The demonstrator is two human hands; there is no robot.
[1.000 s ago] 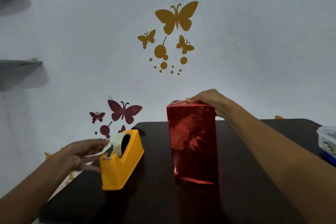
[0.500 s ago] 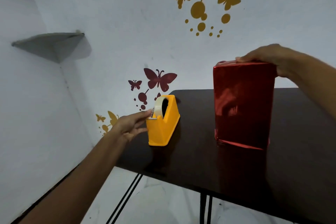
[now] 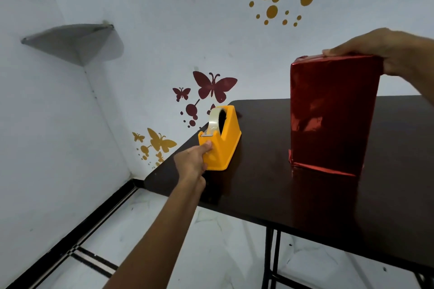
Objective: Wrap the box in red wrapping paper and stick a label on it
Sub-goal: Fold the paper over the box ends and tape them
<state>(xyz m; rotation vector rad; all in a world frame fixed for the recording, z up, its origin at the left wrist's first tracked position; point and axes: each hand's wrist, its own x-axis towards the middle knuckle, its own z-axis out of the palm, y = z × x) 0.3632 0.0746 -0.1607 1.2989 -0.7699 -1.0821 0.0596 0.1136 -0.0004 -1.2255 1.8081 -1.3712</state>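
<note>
Dark bench (image 3: 258, 190): the wrapped box (image 3: 328, 112) stands upright at 3 o'clock, right hand (image 3: 385, 51) clasping its top to steady it. Left hand (image 3: 191, 162) grips the dispenser (image 3: 225, 145) at 9 o'clock, probably fetching tape (image 3: 215, 119).

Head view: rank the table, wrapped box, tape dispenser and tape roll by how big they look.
1. table, cropped by the frame yet plainly largest
2. wrapped box
3. tape dispenser
4. tape roll

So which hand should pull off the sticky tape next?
Probably the left hand. It grips the yellow tape dispenser just below the tape end, while the right hand is busy holding the red wrapped box upright.
</note>
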